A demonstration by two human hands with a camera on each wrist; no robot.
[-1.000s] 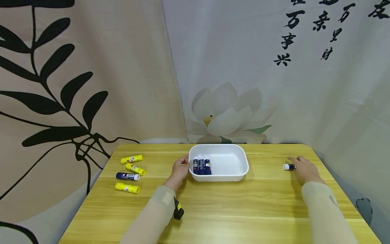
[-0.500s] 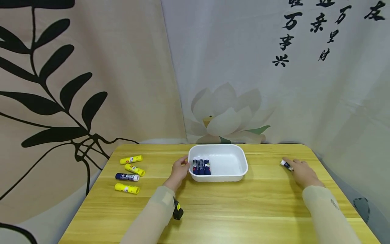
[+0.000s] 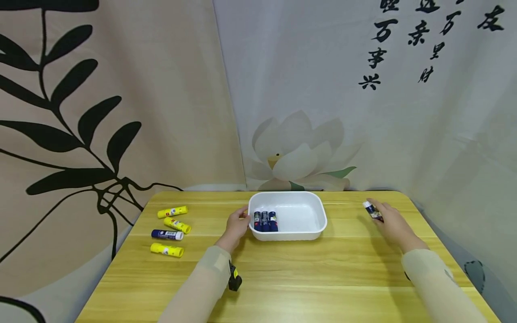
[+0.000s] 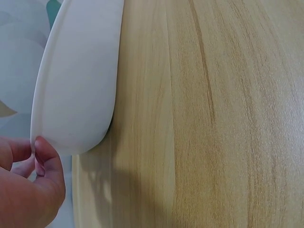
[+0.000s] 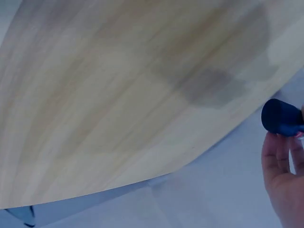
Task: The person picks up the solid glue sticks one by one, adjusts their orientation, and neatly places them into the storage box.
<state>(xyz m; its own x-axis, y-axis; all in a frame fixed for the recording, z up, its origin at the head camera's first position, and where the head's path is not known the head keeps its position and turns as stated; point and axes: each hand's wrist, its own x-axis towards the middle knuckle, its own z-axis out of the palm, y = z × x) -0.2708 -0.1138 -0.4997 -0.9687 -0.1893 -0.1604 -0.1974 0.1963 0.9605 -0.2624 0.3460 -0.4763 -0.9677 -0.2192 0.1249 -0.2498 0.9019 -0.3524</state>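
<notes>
My left hand (image 3: 236, 229) pinches the left rim of a white plastic tray (image 3: 291, 236). In the left wrist view, thumb and fingers meet over the edge of the tray (image 4: 78, 80). Three dark blue glue sticks (image 3: 265, 221) lie side by side in its left part. Over the right side of the table, my right hand (image 3: 395, 228) holds another dark blue glue stick (image 3: 373, 211), its white cap pointing up and left. The right wrist view has the round dark end of this glue stick (image 5: 281, 117) above the fingertips, partly cut off by the frame edge.
Left of the tray, three yellow glue sticks (image 3: 167, 250) and a blue one with a white cap (image 3: 167, 234) lie on the wooden table (image 3: 315, 278). A printed cloth (image 3: 181, 89) hangs behind the table's far edge.
My right hand has picked the blue glue stick up off the table, tilted it and brought it slightly left and up. The left hand still holds the tray rim.
</notes>
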